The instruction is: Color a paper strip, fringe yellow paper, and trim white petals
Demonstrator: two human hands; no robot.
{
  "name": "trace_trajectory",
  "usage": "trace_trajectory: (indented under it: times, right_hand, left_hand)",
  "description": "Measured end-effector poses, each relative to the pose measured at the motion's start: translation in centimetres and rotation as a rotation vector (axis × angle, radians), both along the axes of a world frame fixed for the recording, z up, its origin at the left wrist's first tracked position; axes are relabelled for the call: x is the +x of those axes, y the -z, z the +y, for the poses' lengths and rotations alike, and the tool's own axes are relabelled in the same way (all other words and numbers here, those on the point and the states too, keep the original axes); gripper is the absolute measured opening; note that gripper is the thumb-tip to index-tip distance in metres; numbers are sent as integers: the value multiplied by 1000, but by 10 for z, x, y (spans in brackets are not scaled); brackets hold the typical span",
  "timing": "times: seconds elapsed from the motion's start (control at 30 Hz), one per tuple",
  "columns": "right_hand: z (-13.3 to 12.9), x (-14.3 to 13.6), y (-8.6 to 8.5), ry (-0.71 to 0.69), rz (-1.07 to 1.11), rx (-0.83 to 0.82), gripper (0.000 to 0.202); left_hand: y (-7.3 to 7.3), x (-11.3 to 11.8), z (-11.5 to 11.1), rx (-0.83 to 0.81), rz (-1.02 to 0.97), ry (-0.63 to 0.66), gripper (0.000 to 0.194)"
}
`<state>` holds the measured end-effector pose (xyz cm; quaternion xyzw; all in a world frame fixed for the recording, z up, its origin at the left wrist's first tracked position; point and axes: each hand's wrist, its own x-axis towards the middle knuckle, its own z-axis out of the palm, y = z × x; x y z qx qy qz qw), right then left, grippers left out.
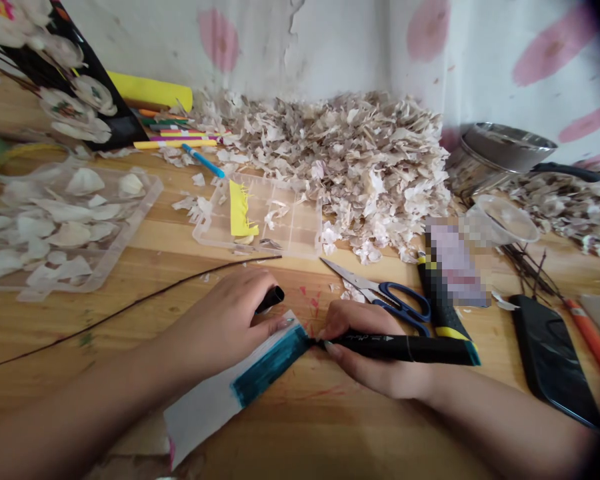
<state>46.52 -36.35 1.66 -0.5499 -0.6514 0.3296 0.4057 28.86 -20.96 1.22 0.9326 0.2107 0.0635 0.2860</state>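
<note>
My right hand (375, 347) is closed around a black marker (395, 347), its tip at the right end of a white paper strip (205, 413). A dark teal band (270, 367) covers part of the strip's edge near that tip. My left hand (235, 313) curls around a black marker cap (270, 299), whose open end points right, while its thumb presses the strip against the wooden table. Scissors (380, 293) with blue handles lie just beyond my right hand. Past my left hand stretches a thin dark twig (140, 297).
A heap of dry pale petals (340, 153) lines the wall. Two clear plastic trays, one with petals (70, 233) and one with a fringed yellow strip (240, 210), sit ahead. At right are a black phone (555, 360), a black-and-yellow tool handle (443, 300) and a metal pot (500, 153).
</note>
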Motion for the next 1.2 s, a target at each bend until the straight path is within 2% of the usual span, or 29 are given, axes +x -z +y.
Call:
trace_trajectory:
  times: [0.23, 0.5, 0.7, 0.9, 1.2]
  right_hand:
    - [1, -3, -5, 112, -35, -130, 8]
    - [-1, 2, -5, 17, -21, -65, 3]
    - [1, -3, -4, 110, -36, -105, 9]
    - [0, 1, -4, 46, -27, -108, 2]
    - [2, -1, -7, 112, -6, -169, 7]
  left_hand:
    - [-2, 0, 0, 8, 37, 8, 24]
    - [1, 1, 1, 21, 41, 32, 26]
    - [1, 1, 1, 29, 42, 26, 25]
    - [2, 0, 0, 34, 30, 34, 27]
    - [2, 0, 2, 45, 31, 40, 25]
